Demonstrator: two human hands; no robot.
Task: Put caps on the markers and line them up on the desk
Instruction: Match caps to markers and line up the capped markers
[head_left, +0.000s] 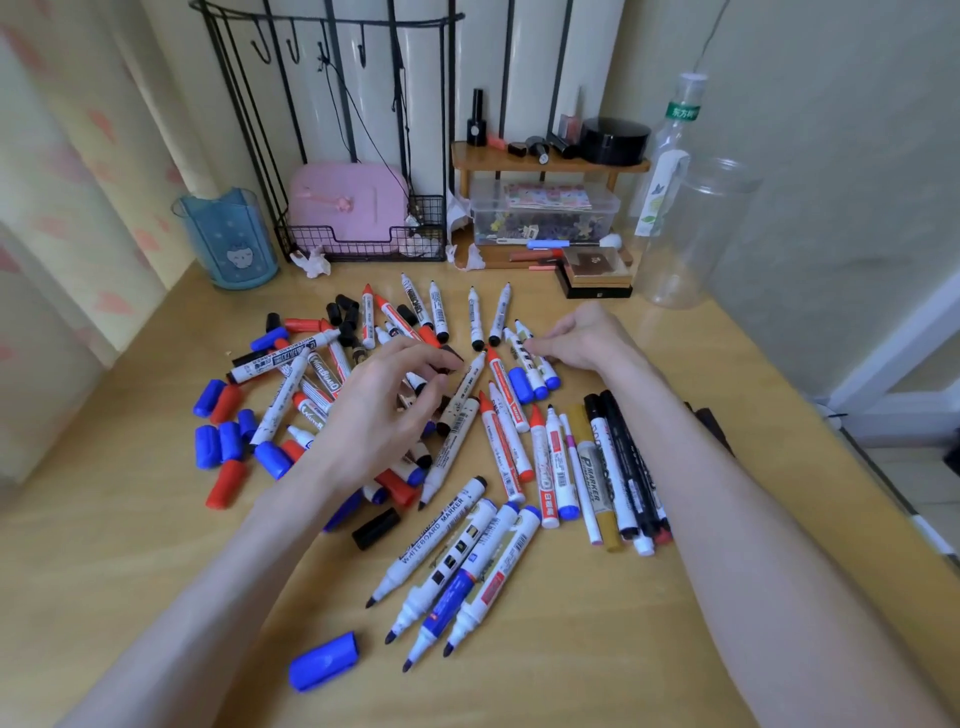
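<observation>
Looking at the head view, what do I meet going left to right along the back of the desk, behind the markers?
Blue cup → pink case → clear box → clear jar

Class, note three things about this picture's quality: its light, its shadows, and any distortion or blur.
Head view: soft, even daylight; only faint shadows under the left hand and markers; wide-angle bending bows the rack and desk edge; the curtain at the left is soft, central labels sharp.
</observation>
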